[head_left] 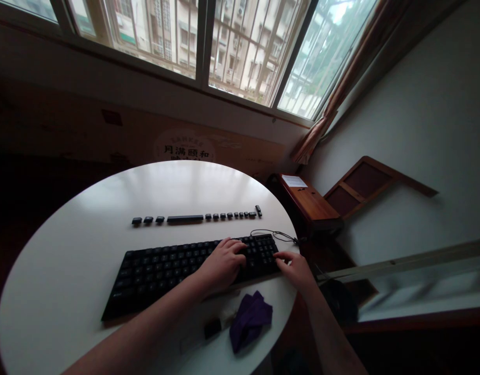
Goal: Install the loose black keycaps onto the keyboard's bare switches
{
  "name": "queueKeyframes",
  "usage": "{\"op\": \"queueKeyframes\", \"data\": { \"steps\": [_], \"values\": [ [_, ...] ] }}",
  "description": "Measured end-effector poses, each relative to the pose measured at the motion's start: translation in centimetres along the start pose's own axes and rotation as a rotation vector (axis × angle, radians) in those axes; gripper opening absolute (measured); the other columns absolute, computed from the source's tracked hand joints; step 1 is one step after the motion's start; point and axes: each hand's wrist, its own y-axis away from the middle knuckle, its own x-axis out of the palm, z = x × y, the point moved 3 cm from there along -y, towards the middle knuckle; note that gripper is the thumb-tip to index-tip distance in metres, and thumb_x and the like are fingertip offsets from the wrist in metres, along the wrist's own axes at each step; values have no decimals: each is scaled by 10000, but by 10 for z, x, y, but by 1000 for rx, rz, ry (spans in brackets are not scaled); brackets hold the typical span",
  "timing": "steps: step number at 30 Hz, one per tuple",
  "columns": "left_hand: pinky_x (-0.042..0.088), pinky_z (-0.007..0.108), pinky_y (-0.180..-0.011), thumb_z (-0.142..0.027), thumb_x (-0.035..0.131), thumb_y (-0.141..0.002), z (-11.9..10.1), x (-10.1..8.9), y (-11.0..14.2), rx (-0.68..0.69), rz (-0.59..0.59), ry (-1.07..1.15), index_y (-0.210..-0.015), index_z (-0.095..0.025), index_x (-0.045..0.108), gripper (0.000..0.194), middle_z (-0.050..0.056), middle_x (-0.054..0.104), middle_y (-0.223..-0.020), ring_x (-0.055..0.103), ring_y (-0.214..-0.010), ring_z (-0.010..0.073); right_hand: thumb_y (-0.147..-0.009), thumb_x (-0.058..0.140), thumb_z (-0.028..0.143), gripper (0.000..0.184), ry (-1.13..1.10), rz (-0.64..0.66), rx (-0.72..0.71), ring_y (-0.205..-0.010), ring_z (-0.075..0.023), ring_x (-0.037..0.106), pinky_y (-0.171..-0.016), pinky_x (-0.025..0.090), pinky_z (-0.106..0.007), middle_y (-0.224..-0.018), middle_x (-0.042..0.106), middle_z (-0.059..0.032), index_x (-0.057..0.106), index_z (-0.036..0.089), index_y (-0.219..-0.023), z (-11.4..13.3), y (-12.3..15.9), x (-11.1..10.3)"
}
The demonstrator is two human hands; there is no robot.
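Observation:
A black keyboard (pixel 157 271) lies slantwise on the white round table (pixel 79 224). My left hand (pixel 224 263) rests over its keys left of the number pad, fingers apart and partly bent, the fingertips touching the keys. At the keyboard's right edge, my right hand (pixel 296 268) has thumb and forefinger brought together by the outer number-pad keys; whatever lies between them is too small to make out. Beyond the keyboard, several loose black keycaps (pixel 148 220) stand in a row, with a long space bar keycap (pixel 185 219) among them.
A crumpled purple cloth (pixel 251 320) lies near me beside a small black-ended object (pixel 213 328), perhaps a brush. A thin black cable (pixel 277 235) loops at the table's right edge. Behind it stands a wooden chair (pixel 312 200) bearing a paper sheet (pixel 294 181).

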Motion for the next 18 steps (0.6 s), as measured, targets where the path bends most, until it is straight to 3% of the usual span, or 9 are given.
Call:
{"op": "queueKeyframes", "data": {
  "steps": [5, 12, 15, 18],
  "values": [
    [301, 491, -1110, -83, 592, -813, 0, -1, 0, -12, 1, 0, -823, -235, 717, 197, 48, 633, -1272, 506, -1224, 271, -823, 591, 369, 270, 24, 16, -50, -811, -258, 695, -747, 518, -365, -934, 771, -77, 789, 231, -945, -1, -3, -2],
    [300, 500, -1109, -90, 588, -819, -1, -1, 1, -17, -4, 6, -822, -234, 715, 192, 49, 631, -1272, 503, -1223, 272, -812, 606, 374, 258, -161, 84, -31, -865, -255, 706, -777, 534, -353, -904, 764, -79, 760, 196, -918, -10, -10, 2],
    [290, 513, -1115, -74, 579, -810, 0, 0, 1, -19, 5, 6, -833, -238, 718, 216, 50, 626, -1282, 498, -1232, 276, -793, 621, 360, 231, -128, 94, -33, -817, -251, 695, -759, 520, -355, -846, 752, -73, 766, 198, -870, -8, -15, -2],
    [290, 515, -1116, -78, 583, -813, 0, 0, 1, -22, 10, 8, -832, -239, 717, 211, 48, 625, -1285, 499, -1234, 276, -753, 665, 344, 176, -56, 78, -56, -896, -263, 662, -844, 474, -377, -888, 732, -78, 772, 211, -800, -6, -20, -7]
  ]
}}
